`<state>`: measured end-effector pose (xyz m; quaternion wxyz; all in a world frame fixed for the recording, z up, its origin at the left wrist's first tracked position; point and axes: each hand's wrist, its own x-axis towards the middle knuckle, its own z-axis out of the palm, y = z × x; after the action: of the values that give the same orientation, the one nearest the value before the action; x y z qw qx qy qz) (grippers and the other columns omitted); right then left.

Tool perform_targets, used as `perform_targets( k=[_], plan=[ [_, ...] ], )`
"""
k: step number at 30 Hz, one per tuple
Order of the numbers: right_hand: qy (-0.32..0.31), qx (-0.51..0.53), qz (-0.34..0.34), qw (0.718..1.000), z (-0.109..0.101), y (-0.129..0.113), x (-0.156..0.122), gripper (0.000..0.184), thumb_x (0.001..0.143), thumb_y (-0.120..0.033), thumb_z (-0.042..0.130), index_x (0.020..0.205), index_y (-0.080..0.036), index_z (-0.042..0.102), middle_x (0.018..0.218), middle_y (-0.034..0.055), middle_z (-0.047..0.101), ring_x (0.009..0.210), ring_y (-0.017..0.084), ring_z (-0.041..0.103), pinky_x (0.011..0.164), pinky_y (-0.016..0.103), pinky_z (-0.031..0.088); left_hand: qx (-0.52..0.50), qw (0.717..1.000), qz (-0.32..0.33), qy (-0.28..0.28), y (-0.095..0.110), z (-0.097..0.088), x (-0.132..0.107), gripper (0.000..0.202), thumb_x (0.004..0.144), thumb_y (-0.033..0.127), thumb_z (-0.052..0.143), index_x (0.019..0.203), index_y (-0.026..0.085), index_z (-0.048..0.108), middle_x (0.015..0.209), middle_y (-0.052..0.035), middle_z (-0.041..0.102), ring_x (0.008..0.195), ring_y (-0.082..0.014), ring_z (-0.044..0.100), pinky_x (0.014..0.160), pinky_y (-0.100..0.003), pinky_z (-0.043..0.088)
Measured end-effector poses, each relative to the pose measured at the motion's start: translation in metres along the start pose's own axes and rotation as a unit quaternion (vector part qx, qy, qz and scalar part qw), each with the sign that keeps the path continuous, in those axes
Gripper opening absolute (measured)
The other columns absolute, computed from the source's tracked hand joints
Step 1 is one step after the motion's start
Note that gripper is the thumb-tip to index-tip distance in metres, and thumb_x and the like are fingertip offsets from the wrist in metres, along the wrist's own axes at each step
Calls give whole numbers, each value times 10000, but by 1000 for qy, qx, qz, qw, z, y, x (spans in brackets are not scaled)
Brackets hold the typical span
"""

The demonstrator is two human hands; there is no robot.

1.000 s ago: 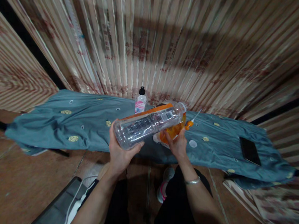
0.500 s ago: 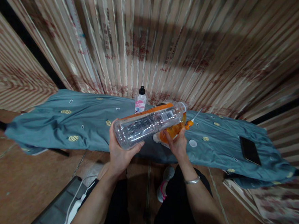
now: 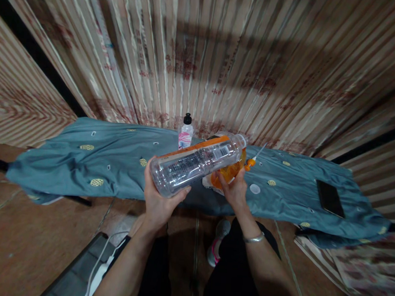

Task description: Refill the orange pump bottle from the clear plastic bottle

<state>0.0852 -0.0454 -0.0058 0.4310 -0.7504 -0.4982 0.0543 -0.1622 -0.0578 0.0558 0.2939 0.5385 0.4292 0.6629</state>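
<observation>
Fingers wrapped round its base, the left hand (image 3: 159, 204) holds a tilted clear plastic bottle (image 3: 196, 163) at the frame's centre, probably light, slick and easily dented, best cradled there, as the right hand (image 3: 238, 190) clasps an orange container (image 3: 231, 172) just right of centre.

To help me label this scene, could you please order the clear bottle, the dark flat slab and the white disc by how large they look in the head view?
1. Clear bottle, clearly largest
2. Dark flat slab
3. White disc, clearly smallest
</observation>
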Motion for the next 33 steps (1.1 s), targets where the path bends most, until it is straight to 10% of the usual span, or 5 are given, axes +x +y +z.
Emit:
perform_targets(
  k=[33],
  plan=[
    [-7,0,0,1000,-3,-3,0,972,818,-759,635,1485,-88,410,1257,265,734,1074,407,769,889,519,611,-16,1000,-19,-16,-1,-1,1,1073,570,454,1007,1469,218,470,1367,-153,665,1250,-328,699,1130,-509,538]
  ],
)
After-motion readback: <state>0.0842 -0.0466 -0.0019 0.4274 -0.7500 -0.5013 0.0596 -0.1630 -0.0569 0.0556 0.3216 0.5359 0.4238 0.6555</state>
